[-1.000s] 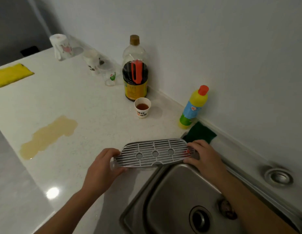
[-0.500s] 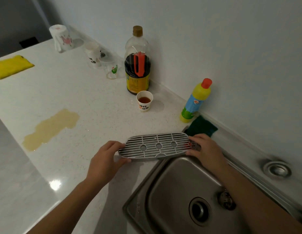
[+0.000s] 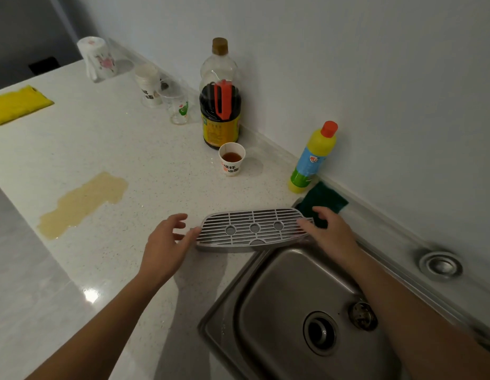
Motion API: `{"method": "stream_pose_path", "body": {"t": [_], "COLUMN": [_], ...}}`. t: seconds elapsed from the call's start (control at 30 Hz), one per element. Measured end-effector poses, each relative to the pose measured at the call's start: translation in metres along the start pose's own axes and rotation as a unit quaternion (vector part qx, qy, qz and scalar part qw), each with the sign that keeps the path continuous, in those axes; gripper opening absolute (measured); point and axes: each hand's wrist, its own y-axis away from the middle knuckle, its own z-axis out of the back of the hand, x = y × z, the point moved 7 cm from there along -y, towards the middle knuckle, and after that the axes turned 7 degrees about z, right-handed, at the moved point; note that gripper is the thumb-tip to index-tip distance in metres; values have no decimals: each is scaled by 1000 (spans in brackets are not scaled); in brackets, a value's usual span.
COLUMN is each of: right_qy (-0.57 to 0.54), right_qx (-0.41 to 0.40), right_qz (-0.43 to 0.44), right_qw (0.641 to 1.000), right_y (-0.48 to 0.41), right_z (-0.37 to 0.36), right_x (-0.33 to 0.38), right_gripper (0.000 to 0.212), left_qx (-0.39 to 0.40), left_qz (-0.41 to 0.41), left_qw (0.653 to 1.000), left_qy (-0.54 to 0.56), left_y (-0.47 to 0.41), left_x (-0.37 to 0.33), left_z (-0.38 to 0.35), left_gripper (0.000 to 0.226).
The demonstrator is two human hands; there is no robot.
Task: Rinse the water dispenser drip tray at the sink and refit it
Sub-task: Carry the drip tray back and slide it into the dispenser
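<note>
Resting at the sink point(image 3: 224, 305) edge, the drip tray point(image 3: 252, 227) sits between your spread left hand point(image 3: 167, 242) and right hand point(image 3: 330, 233); grip both ends evenly before lifting.

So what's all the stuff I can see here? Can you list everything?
Drip tray: one, grey, counter at sink corner.
Sink: one, steel, bottom right.
Sponge: one, dark green, behind tray.
Cleaner bottle: one, yellow, red cap, by wall.
Paper cup: one, white, brown liquid inside.
Sauce jug: one, dark, red handle.
Clear bottle: one, behind jug.
Spill: one, yellowish, counter left.
Cloth: one, yellow, far left.
Left hand: open, at tray's left end.
Right hand: open, at right end.
</note>
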Motion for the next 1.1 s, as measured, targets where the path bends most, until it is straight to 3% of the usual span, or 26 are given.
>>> {"method": "stream_pose_path", "body": {"t": [0.07, 0.13, 0.3, 0.5, 0.63, 0.7, 0.83, 0.97, 1.1], "right_qy": [-144, -216, -221, -247, -288, -295, -294, -300, -356], "right_qx": [-2, 23, 17, -1, -5, -10, -65, -90, -73], "right_qz": [-115, -167, -133, -143, -183, -183, -188, -161, -167], "right_qw": [983, 962, 966, 959, 940, 938, 935, 936, 917], "right_y": [1, 2, 3, 5, 17, 30, 78, 136, 190], "right_z": [-7, -18, -32, -37, -40, -42, -44, -48, -66], "right_x": [-10, -10, -3, -6, -10, -15, -25, -14, -9], "right_gripper": [65, 52, 36, 40, 52, 47, 35, 30, 24], "left_qx": [11, 34, 15, -11, 11, 23, 84, 155, 159], "left_qz": [52, 80, 85, 78, 70, 53, 63, 138, 160], "left_qw": [999, 996, 996, 997, 997, 998, 986, 933, 912], "left_qy": [1, 9, 15, 3, -2, 0, 129, 295, 343], "left_y": [-3, -3, -2, -3, 3, 9, 32, 69, 111], "left_x": [4, 5, 5, 2, -1, -2, 5, 26, 51], "left_z": [-4, -14, -26, -28, -26, -23, -11, 4, 34], "left_gripper": [63, 62, 23, 18, 15, 10, 18, 36, 33]}}
